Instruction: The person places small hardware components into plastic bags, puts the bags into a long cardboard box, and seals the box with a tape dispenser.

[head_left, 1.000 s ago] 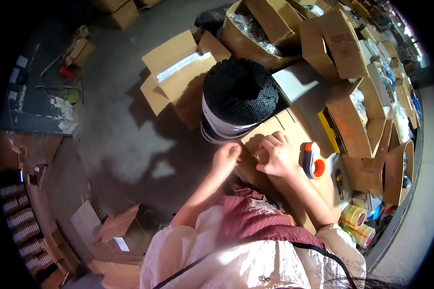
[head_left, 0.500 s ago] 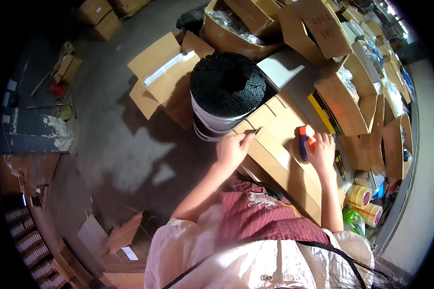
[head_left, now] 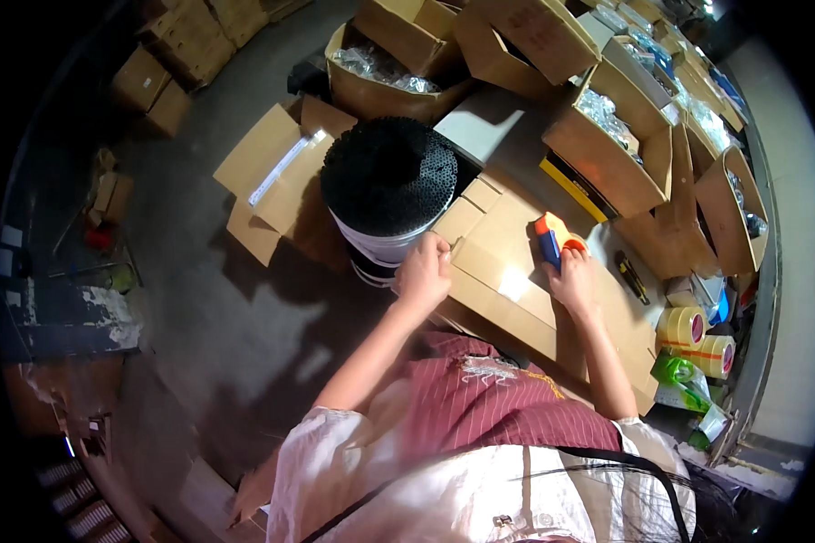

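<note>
My left hand [head_left: 423, 271] is closed, its fingertips pinching the near-left edge of a flattened cardboard carton [head_left: 527, 303] that lies on the worktable. An orange and blue tape dispenser [head_left: 551, 237] is in my right hand [head_left: 574, 284], whose fingers wrap round its orange handle. The dispenser is over the carton's upper face, to the right of my left hand. Whether it touches the cardboard I cannot tell. Just beyond my left hand stands a white bucket [head_left: 378, 237] packed with thin black tubes [head_left: 380, 172].
Right of the carton lies a yellow and black utility knife [head_left: 633, 277], with rolls of tape [head_left: 682, 328] and a green plastic bag [head_left: 682, 380] nearer me. Open boxes of bagged parts [head_left: 607, 154] line the far right. An open carton [head_left: 276, 181] stands left of the bucket.
The whole view has shifted, so the far boxes sit further left. My right fingers have moved from the dispenser's top down round its handle. My left hand stays at the carton's edge.
</note>
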Demonstrator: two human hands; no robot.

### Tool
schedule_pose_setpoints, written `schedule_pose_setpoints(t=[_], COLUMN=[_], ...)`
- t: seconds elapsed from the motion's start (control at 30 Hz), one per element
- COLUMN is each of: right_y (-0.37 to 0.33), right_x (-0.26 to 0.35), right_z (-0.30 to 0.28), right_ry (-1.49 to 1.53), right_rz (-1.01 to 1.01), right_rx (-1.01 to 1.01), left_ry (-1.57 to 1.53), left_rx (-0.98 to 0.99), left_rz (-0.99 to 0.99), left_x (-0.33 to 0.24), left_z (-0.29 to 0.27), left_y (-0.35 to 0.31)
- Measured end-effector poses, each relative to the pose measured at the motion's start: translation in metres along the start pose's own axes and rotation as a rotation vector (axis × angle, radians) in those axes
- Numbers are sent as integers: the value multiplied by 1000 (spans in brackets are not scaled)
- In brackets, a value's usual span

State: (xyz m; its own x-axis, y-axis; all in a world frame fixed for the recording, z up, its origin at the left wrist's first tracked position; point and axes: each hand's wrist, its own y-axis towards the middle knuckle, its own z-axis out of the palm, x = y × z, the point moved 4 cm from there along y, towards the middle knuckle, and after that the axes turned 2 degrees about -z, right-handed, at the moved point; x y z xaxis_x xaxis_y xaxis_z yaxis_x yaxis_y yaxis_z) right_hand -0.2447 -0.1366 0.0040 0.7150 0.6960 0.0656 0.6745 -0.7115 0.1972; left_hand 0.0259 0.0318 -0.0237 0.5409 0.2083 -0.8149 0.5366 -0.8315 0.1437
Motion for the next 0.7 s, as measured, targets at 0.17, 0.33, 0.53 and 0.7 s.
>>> schedule_pose_setpoints(t=[0.17, 0.33, 0.53, 0.7], right_y=[18, 23, 38, 47], right_x=[52, 115, 148, 159], right_z=[-84, -98, -69, -65], right_ry=[687, 1444, 1528, 1519], right_rz=[290, 313, 335, 308], right_rx=[198, 542, 620, 654], left_ry=[18, -633, -1071, -973], left_rx=[-37, 164, 634, 527], left_rz=[-7, -249, -616, -651], left_x=[-8, 15, 5, 20], left_z=[-14, -36, -60, -54], left_y=[-1, 18, 21, 21])
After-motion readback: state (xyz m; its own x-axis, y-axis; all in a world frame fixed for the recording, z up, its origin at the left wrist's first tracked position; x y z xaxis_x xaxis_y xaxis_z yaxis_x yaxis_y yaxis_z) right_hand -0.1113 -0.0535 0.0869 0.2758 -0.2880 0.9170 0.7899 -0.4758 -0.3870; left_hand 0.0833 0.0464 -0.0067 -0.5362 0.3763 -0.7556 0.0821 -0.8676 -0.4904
